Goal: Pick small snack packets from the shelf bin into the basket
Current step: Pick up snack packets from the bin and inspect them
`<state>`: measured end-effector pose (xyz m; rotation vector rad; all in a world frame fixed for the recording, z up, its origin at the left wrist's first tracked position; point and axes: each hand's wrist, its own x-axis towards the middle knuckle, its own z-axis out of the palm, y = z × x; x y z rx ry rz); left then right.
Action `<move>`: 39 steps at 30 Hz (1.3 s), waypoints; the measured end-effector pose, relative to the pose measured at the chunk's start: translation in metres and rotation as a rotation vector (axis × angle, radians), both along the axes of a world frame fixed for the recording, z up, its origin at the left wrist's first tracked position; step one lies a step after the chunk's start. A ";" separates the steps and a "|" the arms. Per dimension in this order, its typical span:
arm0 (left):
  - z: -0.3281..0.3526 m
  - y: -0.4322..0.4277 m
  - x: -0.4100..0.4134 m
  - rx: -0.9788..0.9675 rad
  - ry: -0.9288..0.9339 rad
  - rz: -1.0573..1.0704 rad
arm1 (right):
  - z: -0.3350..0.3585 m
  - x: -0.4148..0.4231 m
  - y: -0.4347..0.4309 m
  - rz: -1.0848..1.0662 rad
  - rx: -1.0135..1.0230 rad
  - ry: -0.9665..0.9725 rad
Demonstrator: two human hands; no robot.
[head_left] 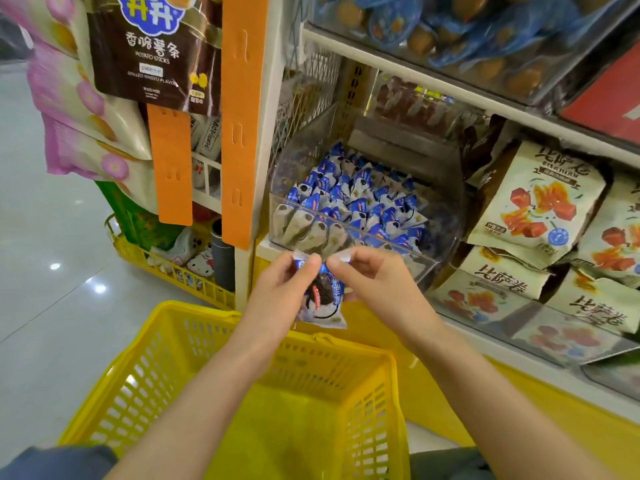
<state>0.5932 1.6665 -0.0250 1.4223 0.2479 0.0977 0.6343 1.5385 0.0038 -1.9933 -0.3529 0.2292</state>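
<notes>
A small blue-and-white snack packet (pixel 323 299) hangs upright between my two hands, just above the far rim of the yellow basket (pixel 145 368). My left hand (pixel 282 292) pinches its top left corner and my right hand (pixel 372 282) pinches the top right corner. Behind them, a clear plastic shelf bin (pixel 446 216) holds several more of the same blue packets (pixel 353 199). The basket's inside shows only its yellow floor.
Beige snack bags (pixel 536 206) fill the shelf to the right of the bin. Orange hanging strips (pixel 242 126) and large hung bags (pixel 152 50) are at the left. A low yellow rack (pixel 173 268) stands on the pale tiled floor.
</notes>
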 end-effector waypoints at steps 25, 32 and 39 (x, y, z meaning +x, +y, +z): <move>-0.008 0.003 -0.010 -0.010 0.104 -0.053 | -0.006 -0.012 -0.011 -0.102 -0.050 -0.328; -0.007 0.008 -0.011 -0.036 0.024 0.062 | 0.005 -0.001 -0.021 -0.079 0.145 0.167; -0.008 0.009 -0.013 -0.037 -0.003 0.142 | -0.003 0.002 -0.023 0.144 -0.035 0.125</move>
